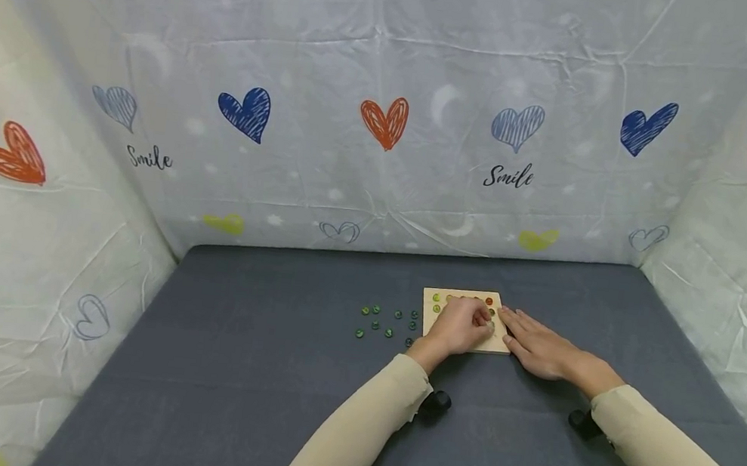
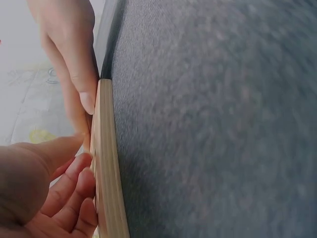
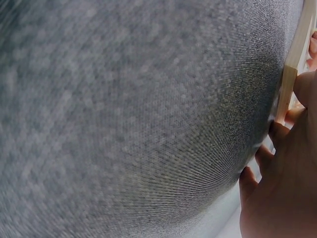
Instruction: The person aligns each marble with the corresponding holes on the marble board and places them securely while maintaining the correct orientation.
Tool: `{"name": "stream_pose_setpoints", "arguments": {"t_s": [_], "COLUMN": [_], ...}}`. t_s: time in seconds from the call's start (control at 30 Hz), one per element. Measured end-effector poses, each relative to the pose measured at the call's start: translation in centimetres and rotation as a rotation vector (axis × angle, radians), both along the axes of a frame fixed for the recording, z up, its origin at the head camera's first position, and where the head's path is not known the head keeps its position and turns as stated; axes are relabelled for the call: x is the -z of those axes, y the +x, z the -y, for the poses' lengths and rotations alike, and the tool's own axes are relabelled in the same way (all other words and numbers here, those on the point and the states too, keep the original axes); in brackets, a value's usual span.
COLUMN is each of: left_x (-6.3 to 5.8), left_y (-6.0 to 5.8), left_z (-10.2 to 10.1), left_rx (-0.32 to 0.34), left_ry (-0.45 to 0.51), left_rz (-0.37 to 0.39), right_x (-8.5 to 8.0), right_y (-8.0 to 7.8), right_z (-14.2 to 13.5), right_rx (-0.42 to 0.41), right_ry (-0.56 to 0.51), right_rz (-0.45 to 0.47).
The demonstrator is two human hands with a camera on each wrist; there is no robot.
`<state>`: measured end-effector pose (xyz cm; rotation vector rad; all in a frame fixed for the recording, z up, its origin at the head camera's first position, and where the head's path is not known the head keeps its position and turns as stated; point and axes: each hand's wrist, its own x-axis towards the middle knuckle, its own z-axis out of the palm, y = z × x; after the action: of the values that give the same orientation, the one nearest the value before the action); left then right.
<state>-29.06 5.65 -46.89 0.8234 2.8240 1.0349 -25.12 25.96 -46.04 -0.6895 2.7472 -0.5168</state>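
Note:
A square light-wood board with coloured marbles in its hollows lies on the dark cloth. My left hand reaches over it from the near left, fingers curled. In the left wrist view, thumb and index finger come together low over the board; whether a marble sits between them is hidden. With fingers stretched out, my right hand rests against the board's right edge. The right wrist view shows that hand beside the board's corner. Several loose green marbles lie left of the board.
The dark grey cloth-covered table extends around the board. A white curtain with printed hearts stands behind it and at both sides. Each wrist wears a black camera mount.

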Motion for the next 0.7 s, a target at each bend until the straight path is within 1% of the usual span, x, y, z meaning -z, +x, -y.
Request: {"name": "stream_pose_setpoints", "arguments": {"t_s": [0.23,0.33,0.47,0.7], "left_x": [0.1,0.2,0.1,-0.3], "left_y": [0.2,0.3,0.3,0.5], "left_z": [-0.8,-0.8,-0.6,0.3], "left_rx": [-0.088,-0.104,-0.083,0.011], "left_ry": [-0.028,-0.040,-0.036,-0.034], "left_rz": [-0.010,-0.018,-0.017,-0.004], "right_x": [0.3,0.3,0.0,-0.3], "right_y": [-0.1,-0.1,-0.1,0.1], "right_z": [-0.2,-0.2,0.0,0.0], "right_rx": [-0.002,-0.003,-0.009,-0.019], "right_ry": [-0.004,-0.005,-0.010,0.002], "right_rz": [0.003,0.003,-0.003,-0.003]}}
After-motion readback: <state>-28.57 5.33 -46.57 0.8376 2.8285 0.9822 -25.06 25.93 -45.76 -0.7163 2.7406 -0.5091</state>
